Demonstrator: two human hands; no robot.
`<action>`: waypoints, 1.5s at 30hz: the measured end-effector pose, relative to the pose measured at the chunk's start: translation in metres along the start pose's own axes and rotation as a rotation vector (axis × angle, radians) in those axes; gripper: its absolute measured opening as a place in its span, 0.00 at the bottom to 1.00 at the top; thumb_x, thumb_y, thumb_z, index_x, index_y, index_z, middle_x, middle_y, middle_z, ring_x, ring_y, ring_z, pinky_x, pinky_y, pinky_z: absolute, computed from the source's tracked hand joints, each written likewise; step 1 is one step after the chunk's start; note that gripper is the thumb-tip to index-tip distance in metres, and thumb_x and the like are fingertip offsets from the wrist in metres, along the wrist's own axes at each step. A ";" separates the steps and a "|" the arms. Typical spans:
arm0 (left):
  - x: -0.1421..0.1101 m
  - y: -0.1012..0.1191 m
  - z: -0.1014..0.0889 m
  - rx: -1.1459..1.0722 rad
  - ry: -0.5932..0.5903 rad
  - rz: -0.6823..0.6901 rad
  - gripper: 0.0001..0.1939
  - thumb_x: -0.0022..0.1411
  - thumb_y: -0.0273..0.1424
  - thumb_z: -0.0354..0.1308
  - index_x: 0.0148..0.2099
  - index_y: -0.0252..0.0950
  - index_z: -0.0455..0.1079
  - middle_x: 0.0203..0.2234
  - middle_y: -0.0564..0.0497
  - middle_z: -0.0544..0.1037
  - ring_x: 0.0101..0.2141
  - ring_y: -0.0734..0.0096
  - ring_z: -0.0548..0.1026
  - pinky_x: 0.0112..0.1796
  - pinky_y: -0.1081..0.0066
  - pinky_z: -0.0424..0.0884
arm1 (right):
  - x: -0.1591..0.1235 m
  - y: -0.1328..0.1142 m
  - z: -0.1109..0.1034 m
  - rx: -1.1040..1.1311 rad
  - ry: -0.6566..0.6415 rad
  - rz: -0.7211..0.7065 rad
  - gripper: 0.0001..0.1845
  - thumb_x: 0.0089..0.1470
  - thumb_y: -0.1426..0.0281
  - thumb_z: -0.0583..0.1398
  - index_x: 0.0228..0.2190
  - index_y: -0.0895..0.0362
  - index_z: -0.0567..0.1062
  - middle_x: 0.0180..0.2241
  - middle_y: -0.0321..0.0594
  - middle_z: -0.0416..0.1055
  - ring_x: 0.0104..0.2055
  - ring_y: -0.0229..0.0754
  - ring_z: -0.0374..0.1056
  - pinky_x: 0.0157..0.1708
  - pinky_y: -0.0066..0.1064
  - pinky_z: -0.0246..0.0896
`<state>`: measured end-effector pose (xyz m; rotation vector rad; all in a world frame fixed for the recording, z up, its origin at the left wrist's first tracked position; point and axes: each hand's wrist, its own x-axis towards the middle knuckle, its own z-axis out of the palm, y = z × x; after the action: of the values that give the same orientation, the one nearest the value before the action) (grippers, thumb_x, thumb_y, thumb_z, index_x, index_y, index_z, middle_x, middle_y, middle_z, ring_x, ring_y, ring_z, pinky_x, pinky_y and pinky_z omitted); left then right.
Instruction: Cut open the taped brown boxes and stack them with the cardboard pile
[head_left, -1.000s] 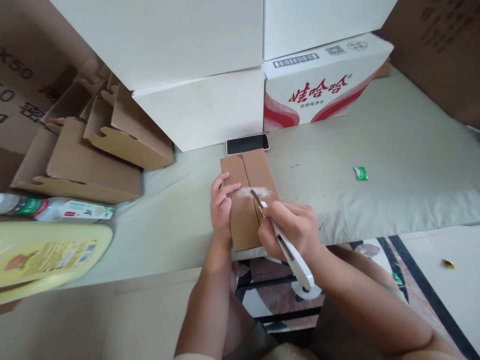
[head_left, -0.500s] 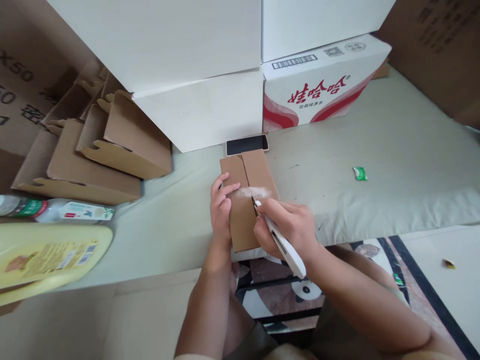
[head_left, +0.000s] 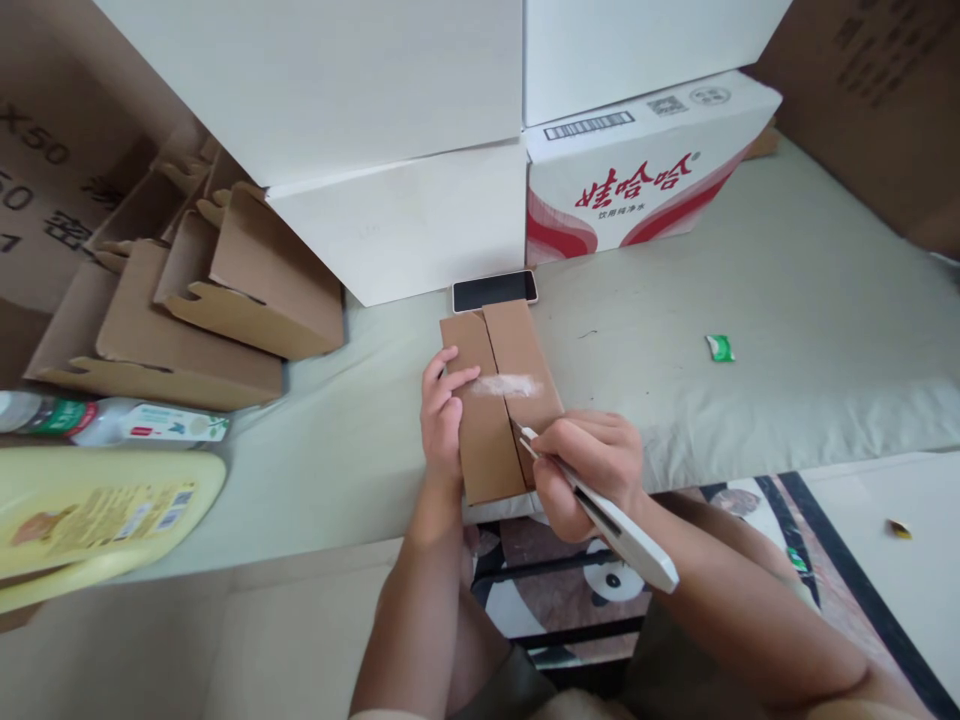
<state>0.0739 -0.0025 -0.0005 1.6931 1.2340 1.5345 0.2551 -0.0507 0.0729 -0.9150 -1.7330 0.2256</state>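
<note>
A small brown cardboard box [head_left: 491, 445] lies in front of me, its two top flaps meeting at a seam. Across that seam runs a whitish torn strip [head_left: 510, 386]. My left hand [head_left: 444, 415] grips the box's left side, with fingertips on the top flap. In my right hand [head_left: 592, 470] is a white utility knife [head_left: 622, 535], held like a pen. Its tip points at the seam below the whitish strip; whether it touches the cardboard I cannot tell. Just beyond the box a phone [head_left: 495, 291] lies with its dark screen up.
White cartons [head_left: 420, 220] stand stacked at the back, beside a red-printed carton [head_left: 622, 190]. Open brown boxes [head_left: 259, 270], a clear bottle [head_left: 112, 422] and a yellow jug [head_left: 112, 510] occupy the left. A green packet [head_left: 721, 347] lies on the pale cloth [head_left: 810, 300].
My right hand and the utility knife have moved right and toward me, away from the whitish strip, which shows more fully now. My left hand and the box have stayed in place.
</note>
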 end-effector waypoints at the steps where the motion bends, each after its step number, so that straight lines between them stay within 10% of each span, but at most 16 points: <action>1: 0.001 0.001 0.000 -0.003 -0.001 -0.005 0.24 0.76 0.48 0.46 0.52 0.42 0.80 0.64 0.43 0.72 0.68 0.48 0.66 0.71 0.42 0.59 | 0.000 0.000 -0.001 -0.001 0.004 -0.009 0.09 0.48 0.78 0.55 0.24 0.51 0.61 0.17 0.27 0.54 0.17 0.34 0.49 0.20 0.30 0.48; 26: 0.003 0.000 -0.001 -0.003 -0.008 -0.014 0.26 0.74 0.52 0.47 0.51 0.42 0.80 0.64 0.41 0.72 0.67 0.47 0.68 0.69 0.44 0.62 | -0.005 0.000 -0.007 0.059 0.107 -0.159 0.11 0.46 0.79 0.55 0.27 0.50 0.64 0.16 0.27 0.55 0.17 0.36 0.49 0.21 0.34 0.45; 45: 0.006 0.000 -0.004 0.004 -0.010 -0.048 0.27 0.72 0.54 0.49 0.49 0.40 0.80 0.63 0.43 0.73 0.67 0.49 0.68 0.70 0.46 0.60 | -0.004 0.003 0.001 0.059 0.124 -0.084 0.07 0.65 0.70 0.53 0.33 0.52 0.68 0.21 0.30 0.61 0.19 0.35 0.56 0.21 0.29 0.53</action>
<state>0.0694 0.0022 0.0034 1.6598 1.2646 1.4942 0.2558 -0.0514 0.0680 -0.7954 -1.6381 0.1606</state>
